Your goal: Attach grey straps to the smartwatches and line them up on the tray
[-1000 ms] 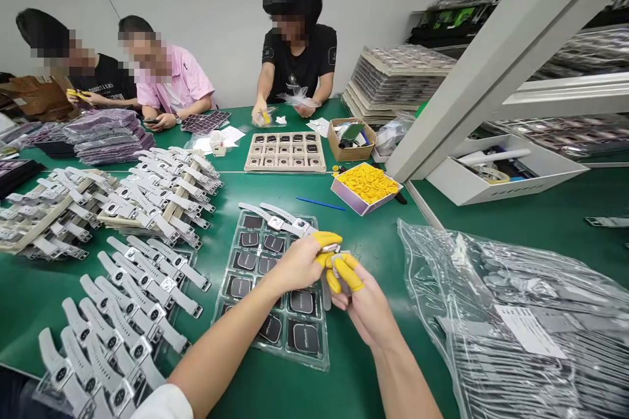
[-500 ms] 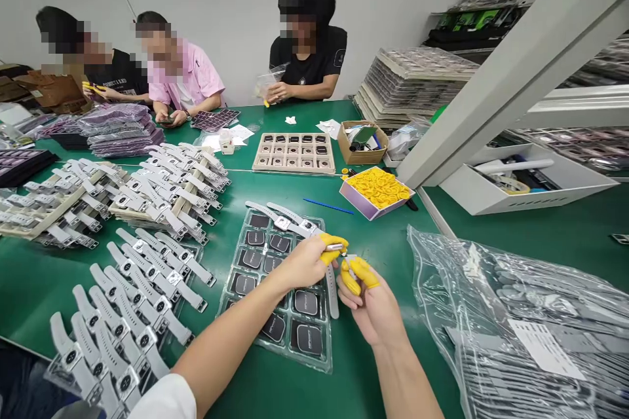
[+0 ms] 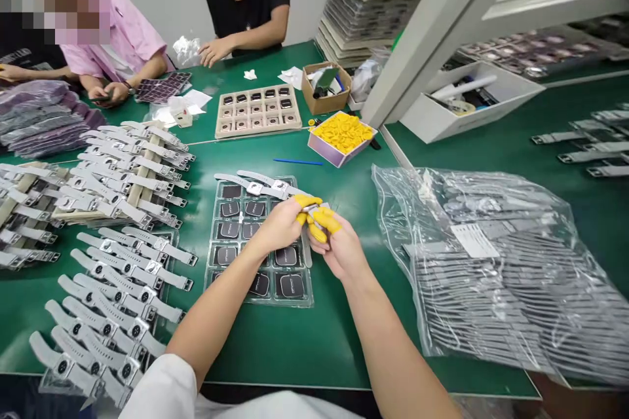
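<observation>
My left hand (image 3: 285, 226), with yellow finger cots on its fingertips, is closed on a smartwatch, mostly hidden by the fingers. A grey strap (image 3: 307, 254) hangs below it along the tray's right edge. My right hand (image 3: 339, 242), also in yellow finger cots, pinches a short grey watch strap (image 3: 322, 208) against the watch. The fingertips of both hands meet, hiding the joint. Under my left hand lies a clear plastic tray (image 3: 230, 278) of dark square watch faces. Two grey-strapped watches (image 3: 254, 188) rest across its far end.
Rows of grey-strapped watches (image 3: 118, 294) fill the left side. A clear bag of grey straps (image 3: 481, 275) lies to the right. Beyond my hands are a box of yellow finger cots (image 3: 344, 134), a blue stick (image 3: 297, 161) and a beige tray (image 3: 258, 111). Co-workers sit opposite.
My hands have come together, bringing the short strap to the watch. The view has shifted right and down. The co-worker in black has lowered a hand to the table.
</observation>
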The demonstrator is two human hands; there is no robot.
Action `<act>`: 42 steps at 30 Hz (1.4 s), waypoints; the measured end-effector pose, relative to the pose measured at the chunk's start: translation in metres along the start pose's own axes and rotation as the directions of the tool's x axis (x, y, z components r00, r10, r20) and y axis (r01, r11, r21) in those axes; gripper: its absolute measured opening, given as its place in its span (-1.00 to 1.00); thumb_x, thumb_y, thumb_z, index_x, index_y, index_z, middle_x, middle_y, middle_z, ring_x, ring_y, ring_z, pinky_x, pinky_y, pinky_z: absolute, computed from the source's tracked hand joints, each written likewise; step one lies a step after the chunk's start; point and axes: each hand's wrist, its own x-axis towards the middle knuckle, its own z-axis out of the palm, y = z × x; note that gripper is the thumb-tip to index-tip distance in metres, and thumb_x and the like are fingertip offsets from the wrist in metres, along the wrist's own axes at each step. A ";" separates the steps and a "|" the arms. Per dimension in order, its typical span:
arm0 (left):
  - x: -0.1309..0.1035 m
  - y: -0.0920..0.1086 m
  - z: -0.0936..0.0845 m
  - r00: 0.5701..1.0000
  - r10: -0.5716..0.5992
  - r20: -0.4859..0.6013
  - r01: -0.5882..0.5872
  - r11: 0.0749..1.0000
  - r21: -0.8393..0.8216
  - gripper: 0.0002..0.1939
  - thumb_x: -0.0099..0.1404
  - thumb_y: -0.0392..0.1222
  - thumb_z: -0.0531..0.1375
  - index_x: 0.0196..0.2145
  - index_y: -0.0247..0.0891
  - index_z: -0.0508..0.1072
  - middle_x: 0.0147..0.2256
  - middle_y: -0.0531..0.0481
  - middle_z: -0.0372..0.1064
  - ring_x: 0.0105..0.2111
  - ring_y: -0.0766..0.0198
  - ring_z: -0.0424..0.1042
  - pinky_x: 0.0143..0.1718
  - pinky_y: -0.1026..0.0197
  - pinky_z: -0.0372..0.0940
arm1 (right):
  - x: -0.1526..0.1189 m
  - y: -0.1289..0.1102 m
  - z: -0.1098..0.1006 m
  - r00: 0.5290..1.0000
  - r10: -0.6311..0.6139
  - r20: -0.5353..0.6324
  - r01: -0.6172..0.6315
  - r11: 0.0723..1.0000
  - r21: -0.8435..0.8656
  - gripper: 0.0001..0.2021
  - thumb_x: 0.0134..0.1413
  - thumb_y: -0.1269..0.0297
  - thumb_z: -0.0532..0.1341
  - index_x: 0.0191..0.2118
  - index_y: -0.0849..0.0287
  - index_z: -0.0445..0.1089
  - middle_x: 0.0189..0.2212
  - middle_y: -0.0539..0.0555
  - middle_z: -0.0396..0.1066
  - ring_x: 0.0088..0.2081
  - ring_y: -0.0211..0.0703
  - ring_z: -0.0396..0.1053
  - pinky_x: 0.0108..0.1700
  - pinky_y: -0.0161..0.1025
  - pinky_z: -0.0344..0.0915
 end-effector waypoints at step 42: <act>-0.008 0.001 -0.164 0.872 -0.466 0.154 0.237 0.675 0.699 -0.69 0.42 -0.23 0.10 -0.04 -0.23 0.62 -0.01 -0.10 0.62 -0.04 0.06 0.57 0.03 0.14 0.39 | 0.004 -0.015 -0.022 0.973 -0.229 0.018 0.042 0.104 -0.994 -0.73 0.44 0.09 0.11 -0.01 0.15 0.43 -0.12 0.15 0.53 -0.15 0.04 0.44 -0.28 -0.18 0.12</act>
